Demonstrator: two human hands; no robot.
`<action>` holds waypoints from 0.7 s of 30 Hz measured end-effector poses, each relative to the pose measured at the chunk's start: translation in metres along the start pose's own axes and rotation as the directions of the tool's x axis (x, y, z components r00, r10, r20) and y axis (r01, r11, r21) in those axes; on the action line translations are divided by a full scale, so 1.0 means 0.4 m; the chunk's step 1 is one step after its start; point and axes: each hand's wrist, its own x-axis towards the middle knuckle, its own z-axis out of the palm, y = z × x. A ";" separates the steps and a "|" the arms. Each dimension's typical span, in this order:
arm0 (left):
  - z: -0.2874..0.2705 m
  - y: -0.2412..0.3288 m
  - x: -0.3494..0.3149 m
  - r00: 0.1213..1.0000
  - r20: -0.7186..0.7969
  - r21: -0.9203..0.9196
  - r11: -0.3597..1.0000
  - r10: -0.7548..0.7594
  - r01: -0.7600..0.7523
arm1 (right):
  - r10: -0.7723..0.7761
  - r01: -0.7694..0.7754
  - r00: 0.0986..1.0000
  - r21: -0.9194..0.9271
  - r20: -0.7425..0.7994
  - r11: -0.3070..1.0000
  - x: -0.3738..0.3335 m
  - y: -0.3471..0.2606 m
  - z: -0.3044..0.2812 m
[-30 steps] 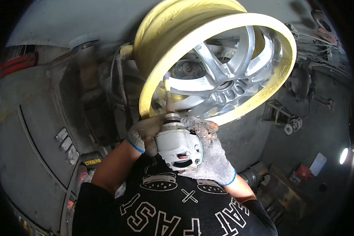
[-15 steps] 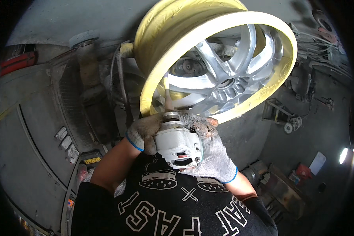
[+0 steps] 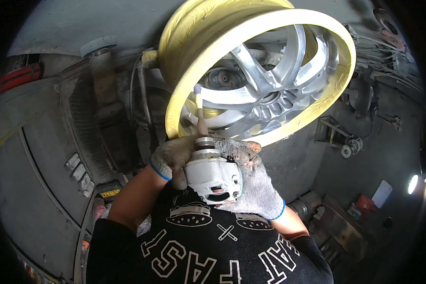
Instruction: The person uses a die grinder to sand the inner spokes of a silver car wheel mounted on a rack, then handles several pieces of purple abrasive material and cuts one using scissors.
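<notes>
Both of my hands, in dirty light-grey work gloves with blue cuffs, hold a white power grinder (image 3: 213,176) upright against my chest. My left hand (image 3: 175,154) wraps the left side of its metal neck. My right hand (image 3: 254,177) grips the body's right side, fingers reaching across near the collar. From the collar a long tapered bit (image 3: 201,120) points up, with a small purplish tip. This tip is at the outer end of a spoke of a silver alloy wheel (image 3: 265,97); whether they touch, I cannot tell. Yellow masking tape (image 3: 175,102) covers the wheel's rim and barrel.
A metal stand with bent tubes (image 3: 144,94) is left of the wheel. A grey cabinet (image 3: 42,165) fills the left side. At right are a wall-side metal bracket with small wheels (image 3: 341,137), a wooden box (image 3: 343,227) and a bright lamp (image 3: 413,184).
The wheel sits slightly higher and further left in view. The bit's purplish tip now shows at the spoke's end. Both hands keep the same grip on the grinder.
</notes>
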 end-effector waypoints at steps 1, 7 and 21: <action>0.006 0.005 -0.008 0.999 0.001 0.010 0.999 0.037 -0.037 | -0.002 0.002 1.000 -0.030 0.001 1.000 0.002 -0.011 -0.008; 0.068 0.018 -0.022 0.960 -0.139 -0.269 0.923 0.244 -0.274 | -0.013 0.014 0.999 -0.026 0.034 1.000 0.042 -0.020 0.000; 0.043 0.035 -0.022 0.987 -0.129 -0.296 0.954 -0.096 0.054 | -0.077 0.076 0.997 -0.082 -0.008 0.994 0.033 0.008 0.018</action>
